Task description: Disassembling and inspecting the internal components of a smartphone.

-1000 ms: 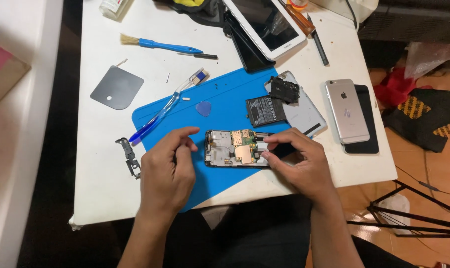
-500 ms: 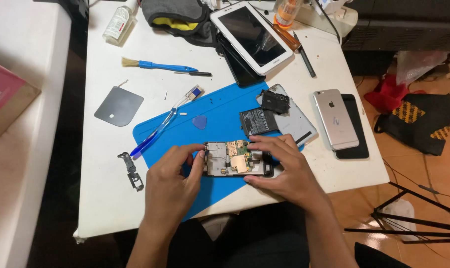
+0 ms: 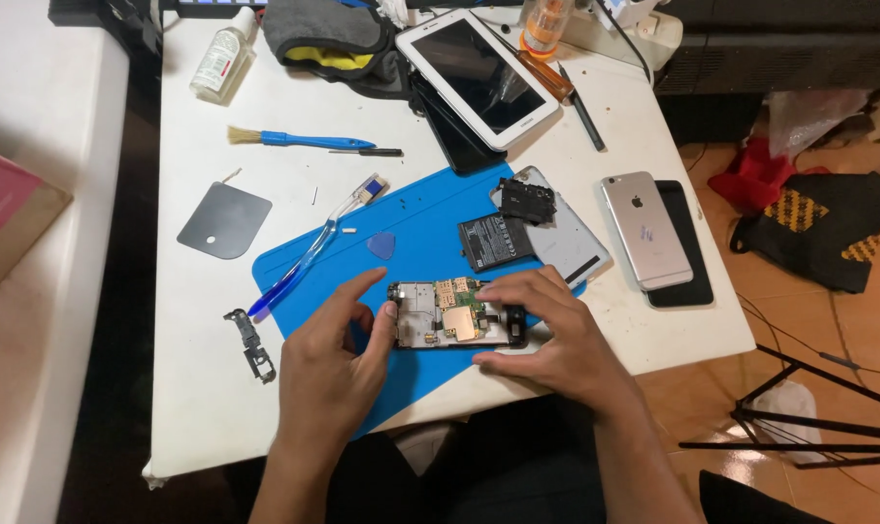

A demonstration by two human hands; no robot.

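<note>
An opened phone [image 3: 447, 314] with its green circuit board showing lies on a blue work mat [image 3: 415, 243]. My right hand [image 3: 547, 335] grips its right end, fingers along the top edge and thumb along the bottom. My left hand [image 3: 331, 364] rests at its left end, thumb tip against the frame and the other fingers spread. Just above the phone on the mat lies a black battery [image 3: 494, 241], with a blue triangular pick [image 3: 383, 245] to its left.
On the white table [image 3: 207, 408] lie a blue toothbrush [image 3: 314, 254], blue brush [image 3: 299, 140], dark plastic plate [image 3: 224, 219], small black bracket [image 3: 250, 344], grey back cover [image 3: 566, 236], silver phone [image 3: 646, 229], white tablet [image 3: 479, 75], a bottle [image 3: 221, 52]. Tripod legs [image 3: 799, 408] stand at right.
The view has shifted, showing more of the table's far end. My right hand moved onto the phone's right end; my left thumb came off the board to the left edge.
</note>
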